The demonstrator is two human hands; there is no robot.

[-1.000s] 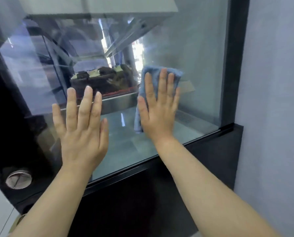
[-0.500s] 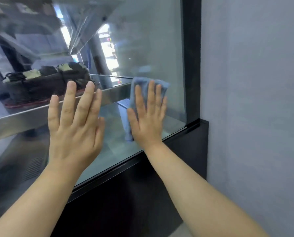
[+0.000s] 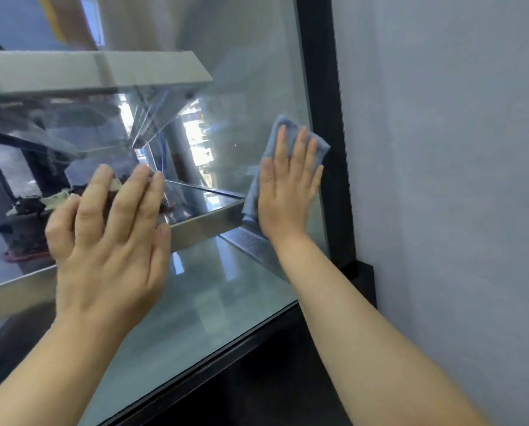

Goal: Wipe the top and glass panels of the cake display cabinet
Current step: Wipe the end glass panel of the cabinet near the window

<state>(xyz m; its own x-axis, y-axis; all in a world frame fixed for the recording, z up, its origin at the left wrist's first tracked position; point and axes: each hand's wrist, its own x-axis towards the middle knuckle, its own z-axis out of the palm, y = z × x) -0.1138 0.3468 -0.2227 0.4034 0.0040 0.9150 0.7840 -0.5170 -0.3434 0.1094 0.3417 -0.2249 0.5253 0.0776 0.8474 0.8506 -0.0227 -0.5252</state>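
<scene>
The cake display cabinet's front glass panel (image 3: pixel 226 302) fills the left and middle of the view, framed in black. My right hand (image 3: pixel 287 192) lies flat with straight fingers on a folded blue cloth (image 3: pixel 290 130), pressing it against the glass close to the black right frame post (image 3: pixel 324 149). My left hand (image 3: pixel 109 235) is spread flat on the glass further left, holding nothing. Part of the cloth hangs below my right palm.
Inside the cabinet a steel shelf (image 3: pixel 201 226) carries a dark cake (image 3: pixel 26 210) at the left. A second shelf (image 3: pixel 103 72) sits higher up. A grey wall (image 3: pixel 457 179) stands right beside the cabinet. The black base (image 3: pixel 257 379) runs below the glass.
My right hand has slid the cloth right and upward, up to the black frame post. My left hand has stayed flat on the glass while the view swung.
</scene>
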